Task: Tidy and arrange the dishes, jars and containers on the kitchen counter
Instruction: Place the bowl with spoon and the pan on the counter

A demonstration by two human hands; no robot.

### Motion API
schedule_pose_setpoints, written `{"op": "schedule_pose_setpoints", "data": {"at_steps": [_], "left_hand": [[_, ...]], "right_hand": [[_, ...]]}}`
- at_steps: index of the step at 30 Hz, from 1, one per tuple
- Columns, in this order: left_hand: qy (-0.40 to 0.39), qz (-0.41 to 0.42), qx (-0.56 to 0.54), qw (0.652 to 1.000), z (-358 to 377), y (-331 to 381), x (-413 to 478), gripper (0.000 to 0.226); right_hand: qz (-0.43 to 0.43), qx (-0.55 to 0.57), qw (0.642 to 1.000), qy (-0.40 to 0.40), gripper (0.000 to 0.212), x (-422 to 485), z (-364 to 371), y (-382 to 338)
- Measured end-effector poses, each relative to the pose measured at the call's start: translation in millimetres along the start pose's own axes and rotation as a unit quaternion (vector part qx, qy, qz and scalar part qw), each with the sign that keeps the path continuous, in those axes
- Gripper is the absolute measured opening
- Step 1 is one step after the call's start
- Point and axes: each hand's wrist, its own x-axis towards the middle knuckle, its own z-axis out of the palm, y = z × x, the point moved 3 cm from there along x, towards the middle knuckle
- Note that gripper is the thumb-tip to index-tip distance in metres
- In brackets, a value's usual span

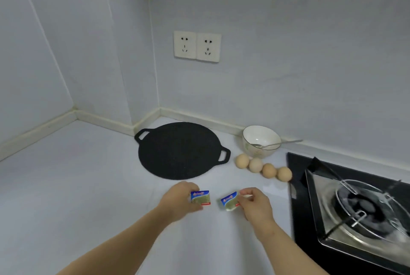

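My left hand (177, 201) pinches a small blue-and-green butter packet (200, 197) just above the white counter (77, 186). My right hand (255, 204) pinches a second, matching packet (229, 201), tilted, a short gap to the right of the first. Behind them a flat black griddle pan (179, 150) with two loop handles lies on the counter. A white bowl (260, 140) with a metal spoon (279, 142) in it stands by the back wall. Several brown eggs (263, 167) lie in a row in front of the bowl.
A gas stove (355, 206) with a steel burner grate fills the right side, its black glass edge close to my right hand. A double wall socket (197, 46) sits above the pan. The counter runs left into a wall corner.
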Motion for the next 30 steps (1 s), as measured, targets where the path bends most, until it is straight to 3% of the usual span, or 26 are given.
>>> {"op": "schedule_pose_setpoints", "data": {"at_steps": [6,11,20,26,30], "left_hand": [[-0.023,0.063,0.006,0.998,25,50,38,0.034],[-0.029,0.045,0.032,0.998,41,66,63,0.028],[-0.052,0.031,0.096,0.994,56,73,82,0.043],[-0.054,0.019,0.067,0.996,59,69,85,0.05],[-0.055,0.03,0.072,0.995,60,72,88,0.046]], "right_hand": [[0.04,0.051,0.994,0.094,0.014,27,-56,22],[0.076,0.105,0.984,0.122,0.014,47,-74,39],[0.092,0.029,0.991,0.091,0.017,54,-67,42],[0.082,-0.05,0.993,0.071,0.015,52,-67,42],[0.095,-0.042,0.992,0.078,0.012,47,-71,41]]}}
